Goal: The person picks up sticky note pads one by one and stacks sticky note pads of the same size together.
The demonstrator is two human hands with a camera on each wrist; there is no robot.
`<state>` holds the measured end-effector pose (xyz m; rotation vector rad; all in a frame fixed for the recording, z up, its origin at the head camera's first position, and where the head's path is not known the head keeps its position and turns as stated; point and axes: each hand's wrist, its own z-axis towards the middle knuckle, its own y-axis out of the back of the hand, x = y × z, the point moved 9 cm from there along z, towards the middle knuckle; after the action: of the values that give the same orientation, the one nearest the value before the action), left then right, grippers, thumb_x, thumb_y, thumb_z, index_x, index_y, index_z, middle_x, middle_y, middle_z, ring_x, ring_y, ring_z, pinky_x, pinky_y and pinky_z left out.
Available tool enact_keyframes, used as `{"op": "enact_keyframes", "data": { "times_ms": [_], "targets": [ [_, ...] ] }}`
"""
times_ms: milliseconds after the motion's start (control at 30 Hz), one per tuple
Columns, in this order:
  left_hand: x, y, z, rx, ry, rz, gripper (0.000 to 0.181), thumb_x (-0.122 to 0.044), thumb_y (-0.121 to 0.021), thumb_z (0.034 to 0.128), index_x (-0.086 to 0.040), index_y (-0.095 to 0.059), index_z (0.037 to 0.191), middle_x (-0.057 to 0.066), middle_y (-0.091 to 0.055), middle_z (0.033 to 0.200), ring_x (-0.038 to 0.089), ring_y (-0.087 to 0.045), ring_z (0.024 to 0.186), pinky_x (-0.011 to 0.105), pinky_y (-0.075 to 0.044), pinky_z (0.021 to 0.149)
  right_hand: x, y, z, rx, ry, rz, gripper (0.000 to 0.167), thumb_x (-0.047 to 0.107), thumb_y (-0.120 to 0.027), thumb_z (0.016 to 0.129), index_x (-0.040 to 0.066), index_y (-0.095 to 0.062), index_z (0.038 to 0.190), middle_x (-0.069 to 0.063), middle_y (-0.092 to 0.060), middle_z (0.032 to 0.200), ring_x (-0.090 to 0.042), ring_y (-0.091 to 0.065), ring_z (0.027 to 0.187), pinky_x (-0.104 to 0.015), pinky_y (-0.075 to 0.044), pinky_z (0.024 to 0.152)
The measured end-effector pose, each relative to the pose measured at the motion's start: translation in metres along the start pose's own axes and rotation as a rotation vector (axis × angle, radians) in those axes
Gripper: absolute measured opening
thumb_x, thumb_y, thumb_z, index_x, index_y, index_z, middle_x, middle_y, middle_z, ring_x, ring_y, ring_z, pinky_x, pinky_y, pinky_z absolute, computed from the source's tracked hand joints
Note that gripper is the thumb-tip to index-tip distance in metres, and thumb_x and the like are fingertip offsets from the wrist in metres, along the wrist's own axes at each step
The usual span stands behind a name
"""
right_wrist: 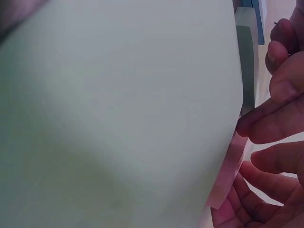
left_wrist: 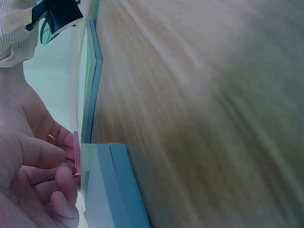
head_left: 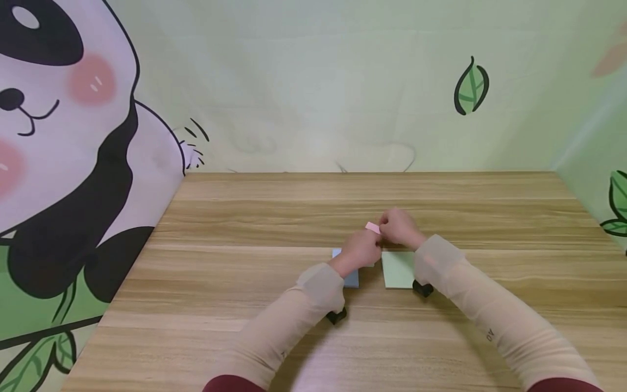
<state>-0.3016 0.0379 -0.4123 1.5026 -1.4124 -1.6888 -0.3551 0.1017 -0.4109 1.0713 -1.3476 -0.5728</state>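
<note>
Head cam, ctr: blue pad + green pad down, pink pad not released. R hand pinches it; L hand grip: can't tell.

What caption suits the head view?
Left hand and right hand at a pink slip over a wood-grain table, near blue pad and pale green pad.

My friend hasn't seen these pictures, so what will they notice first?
Probably the big black-and-white cartoon panda, towering at the left of the head view. Next, the left hand and right hand, close together over the wood-grain table at a small, paper-like pink piece. A flat pale-green pad lies nearer the person.
</note>
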Motion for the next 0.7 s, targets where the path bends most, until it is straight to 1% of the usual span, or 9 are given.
{"op": "enact_keyframes", "data": {
  "times_ms": [133, 267, 367, 467, 600, 700],
  "targets": [
    [0.0008, -0.001, 0.0011, -0.001, 0.003, -0.004, 0.022, -0.01, -0.049, 0.0816, -0.014, -0.044, 0.061, -0.003, -0.04, 0.056, 0.009, -0.038, 0.047, 0.019, -0.028, 0.041, -0.0021, -0.0029, -0.0003, 0.021, -0.017, 0.017, 0.019, 0.003, -0.047, 0.072, -0.002, -0.063, 0.079, -0.006, -0.057, 0.065, -0.017, -0.049, 0.058, -0.022, -0.037, 0.049],
    [0.0007, -0.0012, 0.0017, 0.0, 0.001, -0.01, 0.01, -0.011, -0.051, 0.0813, -0.013, -0.055, 0.073, -0.002, -0.044, 0.059, 0.01, -0.041, 0.049, 0.02, -0.03, 0.042, -0.0045, -0.0052, 0.0001, 0.033, -0.039, 0.041, 0.02, 0.003, -0.046, 0.073, -0.003, -0.063, 0.081, -0.007, -0.057, 0.066, -0.016, -0.05, 0.058, -0.022, -0.038, 0.049],
    [0.0, -0.0008, 0.0023, -0.003, -0.005, -0.019, 0.008, -0.011, -0.051, 0.0811, -0.012, -0.059, 0.08, -0.003, -0.045, 0.061, 0.01, -0.042, 0.049, 0.021, -0.03, 0.042, -0.0061, -0.0059, -0.0002, 0.037, -0.062, 0.063, 0.02, 0.003, -0.047, 0.073, -0.004, -0.062, 0.083, -0.006, -0.058, 0.065, -0.014, -0.051, 0.056, -0.021, -0.039, 0.049],
    [0.0005, -0.0018, 0.0035, 0.003, 0.0, -0.029, 0.008, -0.011, -0.051, 0.0808, -0.012, -0.059, 0.08, -0.003, -0.044, 0.06, 0.01, -0.04, 0.048, 0.021, -0.029, 0.042, -0.0072, -0.0058, -0.0013, 0.039, -0.084, 0.075, 0.019, 0.003, -0.047, 0.074, -0.004, -0.062, 0.083, -0.008, -0.06, 0.068, -0.014, -0.053, 0.058, -0.02, -0.041, 0.051],
    [0.0008, -0.0033, 0.005, 0.01, 0.004, -0.034, 0.008, -0.01, -0.051, 0.0807, -0.012, -0.058, 0.078, -0.003, -0.043, 0.059, 0.01, -0.039, 0.048, 0.02, -0.028, 0.041, -0.0069, -0.0032, -0.0029, 0.022, -0.085, 0.061, 0.017, 0.004, -0.049, 0.075, -0.004, -0.062, 0.082, -0.013, -0.062, 0.076, -0.018, -0.054, 0.065, -0.021, -0.04, 0.053],
    [0.0002, -0.0035, 0.0058, 0.01, 0.005, -0.035, 0.008, -0.01, -0.051, 0.081, -0.013, -0.058, 0.08, -0.003, -0.045, 0.06, 0.01, -0.04, 0.049, 0.02, -0.029, 0.042, -0.0077, -0.0019, -0.0036, 0.015, -0.088, 0.067, 0.018, 0.004, -0.049, 0.076, -0.005, -0.062, 0.083, -0.014, -0.062, 0.079, -0.019, -0.053, 0.066, -0.021, -0.04, 0.054]
  ]
}}
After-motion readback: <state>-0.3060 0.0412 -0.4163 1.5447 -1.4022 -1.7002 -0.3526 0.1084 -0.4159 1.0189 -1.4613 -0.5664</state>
